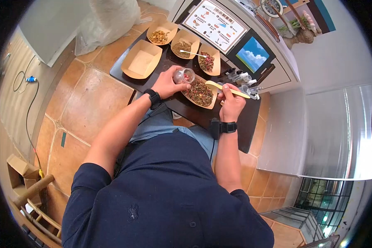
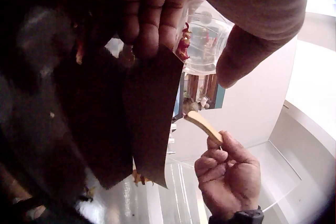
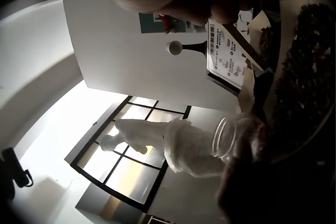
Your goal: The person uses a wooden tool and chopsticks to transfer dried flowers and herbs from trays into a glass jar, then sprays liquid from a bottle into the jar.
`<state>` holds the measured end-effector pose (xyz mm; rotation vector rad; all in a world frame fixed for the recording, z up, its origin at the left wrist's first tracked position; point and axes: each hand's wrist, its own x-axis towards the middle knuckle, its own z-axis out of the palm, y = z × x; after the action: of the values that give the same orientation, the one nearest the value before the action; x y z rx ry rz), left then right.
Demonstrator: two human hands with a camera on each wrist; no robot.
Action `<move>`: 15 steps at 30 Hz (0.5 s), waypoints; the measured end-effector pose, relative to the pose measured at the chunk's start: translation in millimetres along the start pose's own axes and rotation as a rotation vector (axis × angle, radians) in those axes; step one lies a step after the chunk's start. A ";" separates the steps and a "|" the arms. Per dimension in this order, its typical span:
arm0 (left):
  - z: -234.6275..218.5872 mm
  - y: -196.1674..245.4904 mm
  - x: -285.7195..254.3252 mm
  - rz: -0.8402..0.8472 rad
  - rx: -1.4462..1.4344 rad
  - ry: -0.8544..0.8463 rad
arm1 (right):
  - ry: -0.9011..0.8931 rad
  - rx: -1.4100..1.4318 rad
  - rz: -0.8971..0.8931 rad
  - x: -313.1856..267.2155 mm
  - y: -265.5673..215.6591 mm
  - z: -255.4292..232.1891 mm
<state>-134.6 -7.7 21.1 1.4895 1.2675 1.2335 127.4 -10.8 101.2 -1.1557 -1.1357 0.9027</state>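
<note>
My left hand [image 1: 166, 84] grips a small clear jar [image 1: 180, 77] over the near paper tray [image 1: 211, 105]. Some reddish dried bits [image 2: 185, 44] show through the jar's wall in the left wrist view, and its round mouth appears in the right wrist view. Between the fingers and thumb of my right hand [image 1: 231, 106] is a pale yellow flat stick with a rounded end [image 1: 237, 92]. That end reaches over the right edge of the near tray, which holds a dark mix of dried petals and leaves [image 1: 199, 93].
Behind stand paper trays with yellow dried petals [image 1: 158, 36], brownish crumbs [image 1: 180, 46] under a white spoon [image 1: 192, 53], and reddish petals [image 1: 207, 65]. A plain-bottomed tray [image 1: 141, 60] is at left. Small bottles [image 1: 242, 78], a screen [image 1: 254, 54] and a printed sheet [image 1: 214, 25] border the dark table.
</note>
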 end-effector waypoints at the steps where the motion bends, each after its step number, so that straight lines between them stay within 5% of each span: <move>1: 0.4 -0.7 0.7 0.000 0.000 0.001 | -0.001 0.000 0.000 -0.5 -5.5 3.2; 15: 3.0 -5.3 0.7 0.017 -0.019 0.020 | -0.115 0.095 -0.048 -7.6 -26.8 45.5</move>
<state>-132.7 -6.0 15.5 1.4806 1.2548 1.2713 80.8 -13.5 127.0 -1.0055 -1.1952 0.9851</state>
